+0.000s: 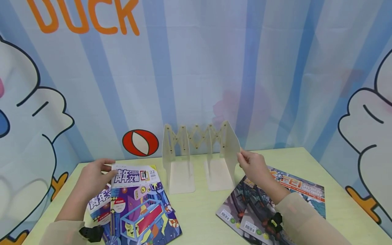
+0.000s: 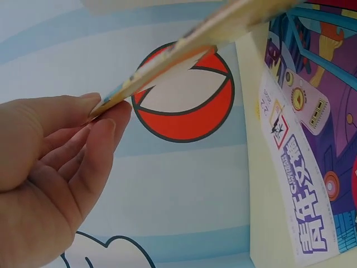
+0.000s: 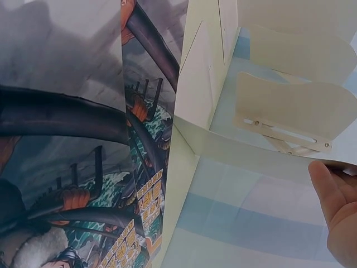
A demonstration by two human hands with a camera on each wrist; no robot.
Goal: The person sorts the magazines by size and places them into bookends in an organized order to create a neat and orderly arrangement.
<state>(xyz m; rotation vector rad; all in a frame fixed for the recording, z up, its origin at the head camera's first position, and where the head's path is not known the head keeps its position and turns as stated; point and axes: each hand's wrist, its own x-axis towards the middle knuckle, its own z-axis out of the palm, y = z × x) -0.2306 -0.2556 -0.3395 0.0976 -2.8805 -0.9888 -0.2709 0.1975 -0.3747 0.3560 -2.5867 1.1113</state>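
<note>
My left hand pinches the edge of a purple magazine near its upper left corner. The left wrist view shows that magazine edge-on between thumb and fingers, raised off another one with a similar cover. In the head view this lower magazine shows only partly, at the left. A cream expandable book stand with upright panels and a folding lattice stands at the back middle. My right hand pinches the front edge of its right end panel, thumb on the near face.
Several dark comic-style magazines lie overlapped on the right, under my right forearm. Another magazine with orange lettering lies behind them. The pale table ends at a striped cartoon curtain.
</note>
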